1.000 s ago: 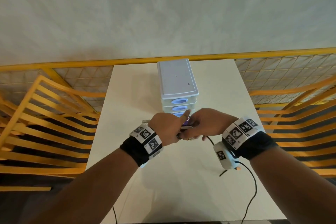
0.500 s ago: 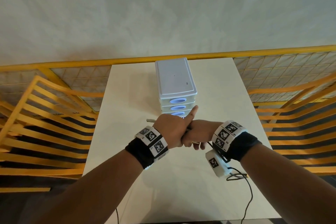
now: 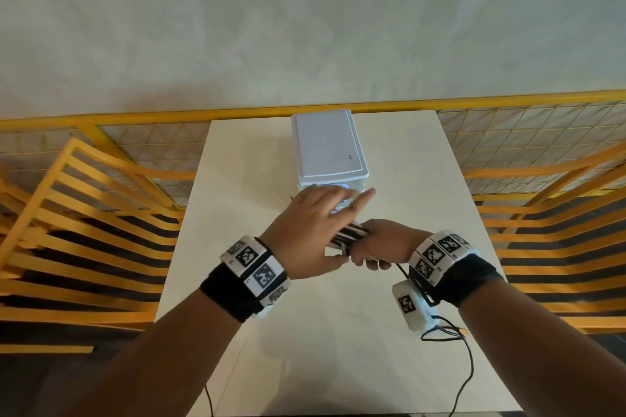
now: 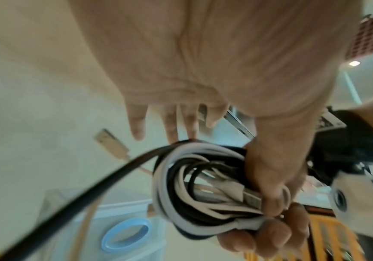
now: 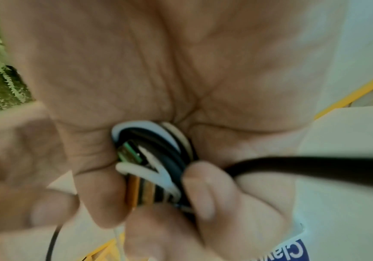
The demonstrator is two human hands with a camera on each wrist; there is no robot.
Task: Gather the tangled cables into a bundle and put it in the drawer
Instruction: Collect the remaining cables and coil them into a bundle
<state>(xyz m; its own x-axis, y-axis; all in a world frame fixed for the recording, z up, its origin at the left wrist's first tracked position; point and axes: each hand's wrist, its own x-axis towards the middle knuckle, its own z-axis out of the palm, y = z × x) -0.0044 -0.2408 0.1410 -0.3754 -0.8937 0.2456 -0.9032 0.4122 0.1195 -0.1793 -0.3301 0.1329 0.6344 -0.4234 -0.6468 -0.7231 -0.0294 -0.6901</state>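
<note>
Right hand (image 3: 379, 242) first: its fingers (image 4: 270, 234) are curled tight round the cable bundle (image 4: 203, 185), thumb pressed down on top, so the coil of white and black cables is clamped in the fist. In the right wrist view the loops sit in the crease of the palm, a metal USB plug (image 5: 129, 153) poking out among them, and one black cable (image 5: 315, 167) running off to the side past a fingertip.

Left hand (image 3: 311, 230) now: its fingers (image 3: 359, 200) are stretched out straight and a little spread, laid across the top of the bundle, gripping nothing. The fingertips reach over the front of the drawer unit. Whether the palm actually presses on the coil is hard to tell.

The bundle is up off the bench (image 3: 338, 332), held just in front of the white drawer unit (image 3: 327, 149) and not in any drawer. From the left wrist view a loose black strand (image 4: 92, 185) trails away from the coil, with a beige USB plug (image 4: 110, 143) hanging beyond it, and a blue ring handle (image 4: 125, 234) of a drawer showing below.

Both wrists carry black bands with square-patterned markers. Yellow railing (image 3: 84, 213) flanks the bench on both sides.
</note>
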